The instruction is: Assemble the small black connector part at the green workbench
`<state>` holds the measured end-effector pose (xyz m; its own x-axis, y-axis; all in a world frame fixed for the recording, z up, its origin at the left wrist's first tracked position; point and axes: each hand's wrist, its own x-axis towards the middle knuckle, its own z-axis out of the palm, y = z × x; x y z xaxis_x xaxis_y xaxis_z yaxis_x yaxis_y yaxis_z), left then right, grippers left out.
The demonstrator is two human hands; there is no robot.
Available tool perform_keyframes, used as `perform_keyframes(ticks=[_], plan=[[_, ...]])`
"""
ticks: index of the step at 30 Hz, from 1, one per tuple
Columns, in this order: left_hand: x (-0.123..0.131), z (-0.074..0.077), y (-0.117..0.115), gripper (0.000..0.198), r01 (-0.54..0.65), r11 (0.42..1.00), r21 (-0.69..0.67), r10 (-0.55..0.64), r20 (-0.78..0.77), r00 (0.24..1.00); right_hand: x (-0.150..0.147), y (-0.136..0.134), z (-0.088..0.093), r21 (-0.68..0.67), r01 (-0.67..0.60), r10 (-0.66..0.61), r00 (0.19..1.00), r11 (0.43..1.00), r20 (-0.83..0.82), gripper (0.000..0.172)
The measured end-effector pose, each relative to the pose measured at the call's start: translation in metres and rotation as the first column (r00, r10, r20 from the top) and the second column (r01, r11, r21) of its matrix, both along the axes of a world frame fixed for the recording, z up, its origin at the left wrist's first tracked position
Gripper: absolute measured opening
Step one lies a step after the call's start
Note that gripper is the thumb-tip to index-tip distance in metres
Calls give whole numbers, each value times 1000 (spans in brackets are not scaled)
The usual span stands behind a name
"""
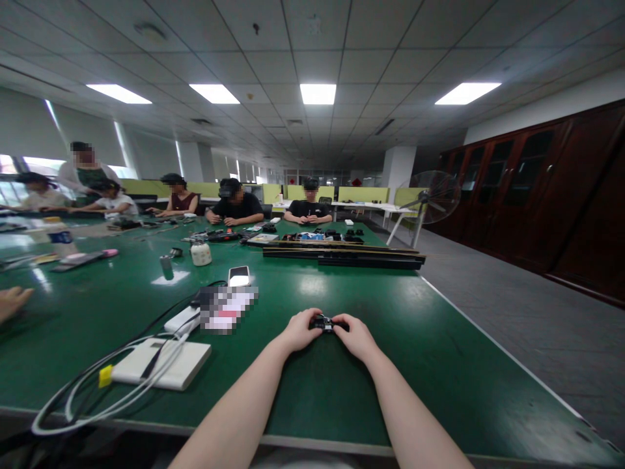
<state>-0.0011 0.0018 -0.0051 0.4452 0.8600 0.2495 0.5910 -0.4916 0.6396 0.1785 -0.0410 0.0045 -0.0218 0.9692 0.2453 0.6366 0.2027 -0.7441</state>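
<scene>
Between my two hands sits a small black and silver device (323,323), low over the green table (342,391); its exact kind is too small to make out. The thumb and fingers of my left hand (301,331) pinch its left side. My right hand (355,335) grips the right side the same way, fingertips on its edge. Both forearms reach in from the bottom of the head view. Parts of the device are covered by my fingertips.
Left of me lie a white power bank-like box (185,365) with looped cables, a phone (239,276) and a small jar (200,254). Long black bars (371,260) lie ahead. Several people sit across the table; another person's hand (13,302) shows at far left. A fan (430,198) stands right.
</scene>
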Motion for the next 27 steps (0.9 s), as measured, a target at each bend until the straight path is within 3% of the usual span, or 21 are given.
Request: perform_keyframes(ticks=[27], plan=[[0,-1,1,42,0,1000,-11,0,1,1000,1,0,-1,19,-10,10,1000,1000,-5,21]])
